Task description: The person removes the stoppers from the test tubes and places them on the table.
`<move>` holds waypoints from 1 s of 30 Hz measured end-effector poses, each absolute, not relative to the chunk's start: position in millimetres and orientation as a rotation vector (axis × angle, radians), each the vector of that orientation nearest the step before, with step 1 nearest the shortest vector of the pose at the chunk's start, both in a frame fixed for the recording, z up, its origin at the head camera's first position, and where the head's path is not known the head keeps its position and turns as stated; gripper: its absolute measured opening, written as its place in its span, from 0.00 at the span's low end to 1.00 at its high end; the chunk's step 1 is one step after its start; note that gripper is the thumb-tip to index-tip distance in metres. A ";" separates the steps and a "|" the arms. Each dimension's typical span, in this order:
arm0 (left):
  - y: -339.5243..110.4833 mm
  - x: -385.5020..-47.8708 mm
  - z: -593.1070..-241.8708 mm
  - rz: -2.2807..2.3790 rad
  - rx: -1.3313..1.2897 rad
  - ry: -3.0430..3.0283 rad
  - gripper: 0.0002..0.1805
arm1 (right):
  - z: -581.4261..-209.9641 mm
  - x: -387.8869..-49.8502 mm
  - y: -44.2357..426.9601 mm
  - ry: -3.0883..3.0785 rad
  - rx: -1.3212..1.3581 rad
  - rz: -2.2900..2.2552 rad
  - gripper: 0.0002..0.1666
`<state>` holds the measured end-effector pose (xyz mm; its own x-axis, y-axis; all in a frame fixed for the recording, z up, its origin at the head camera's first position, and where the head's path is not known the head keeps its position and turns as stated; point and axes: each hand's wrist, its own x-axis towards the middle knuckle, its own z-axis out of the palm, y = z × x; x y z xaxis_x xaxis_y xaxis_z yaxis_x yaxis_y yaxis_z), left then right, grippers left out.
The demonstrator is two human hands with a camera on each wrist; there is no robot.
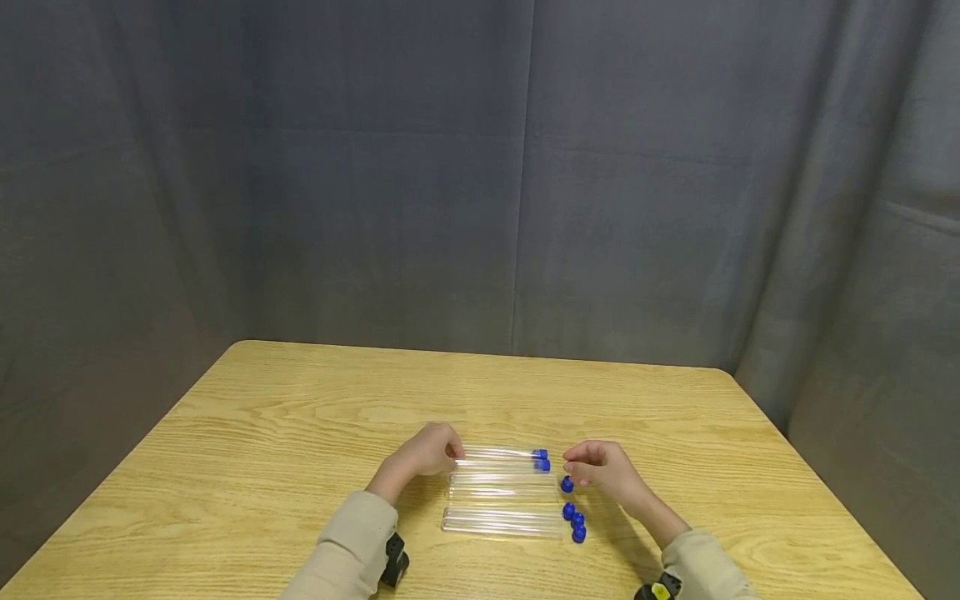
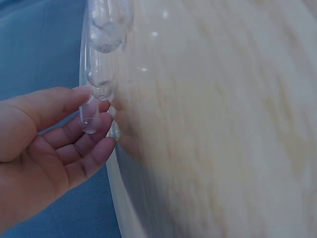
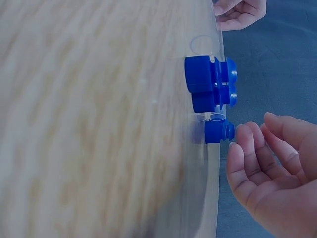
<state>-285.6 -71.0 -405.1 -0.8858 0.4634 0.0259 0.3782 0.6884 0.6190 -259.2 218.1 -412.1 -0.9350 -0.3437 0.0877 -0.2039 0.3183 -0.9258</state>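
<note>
Clear test tubes (image 1: 506, 523) lie side by side on the table. The two farthest carry blue stoppers (image 1: 542, 465) at their right ends. My left hand (image 1: 429, 451) pinches the rounded end of a test tube (image 2: 90, 125) between thumb and fingers, at the far side of the row. My right hand (image 1: 603, 472) is just right of the stoppered ends, its fingers loosely bent with nothing between them. A loose blue stopper (image 1: 567, 485) lies right below its fingertips; whether they touch is unclear. In the right wrist view, blue stoppers (image 3: 199, 74) stand close to the fingers.
Several loose blue stoppers, one of them the nearest stopper (image 1: 579, 533), lie right of the tubes' open ends. The wooden table (image 1: 315, 400) has grey curtains (image 1: 390, 183) behind it and at both sides. Each wrist wears a black camera strap (image 1: 394, 560).
</note>
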 end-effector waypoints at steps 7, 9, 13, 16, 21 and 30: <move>-72.5 -284.6 -404.2 1.044 0.725 2.741 0.03 | -413.3 -258.6 217.9 2.430 -0.486 -1.725 0.14; -72.5 -284.4 -403.3 1.097 0.733 2.722 0.04 | -413.0 -258.5 217.9 2.435 -0.477 -1.734 0.15; -73.0 -284.6 -402.7 1.191 0.734 2.686 0.05 | -411.9 -258.3 217.5 2.455 -0.453 -1.753 0.14; -73.8 -284.0 -401.5 1.248 0.713 2.663 0.05 | -410.8 -258.0 216.7 2.470 -0.443 -1.766 0.14; -75.3 -281.4 -397.4 1.361 0.673 2.624 0.05 | -410.2 -257.6 216.2 2.479 -0.417 -1.806 0.14; -77.2 -276.0 -387.8 1.470 0.692 2.603 0.07 | -406.7 -255.2 216.5 2.505 -0.305 -1.888 0.15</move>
<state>-276.0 -77.2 -387.8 -0.8956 0.4175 0.1537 0.3472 0.4400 0.8282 -255.2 216.5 -406.7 -0.9812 -0.1477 0.1242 -0.1601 0.2637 -0.9512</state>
